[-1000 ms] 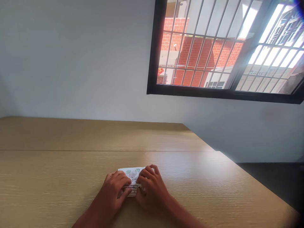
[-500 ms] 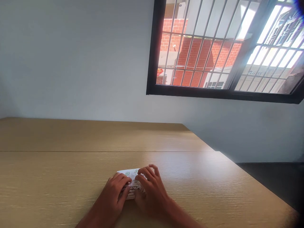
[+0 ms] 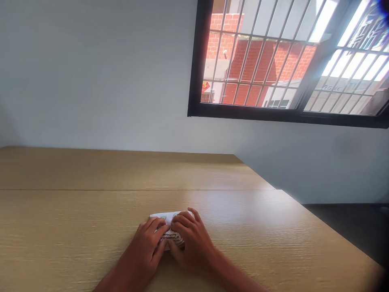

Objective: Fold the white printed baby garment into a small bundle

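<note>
A folded white cloth point(image 3: 171, 220) with a faint green print and brownish, wavy layered edges lies near the table's front. My left hand point(image 3: 148, 237) grips its left side, thumb in front and fingers curled over the top. On the right side, my right hand point(image 3: 190, 233) is closed round the cloth, its thumb at the near edge and one finger raised off it. The thumbs nearly meet at the front layers. Much of the cloth is hidden under both hands.
The wide wooden table point(image 3: 75, 227) has a seam running across it and a slanting right edge. Behind stands a pale wall point(image 3: 97, 73) with a dark-framed, barred window point(image 3: 258, 61) at the upper right. Dark floor point(image 3: 340, 223) shows beyond the right edge.
My right fingers have come down over the cloth, and both hands have drawn closer together. The near layers now bunch up between the thumbs. The view has tipped slightly downward.
</note>
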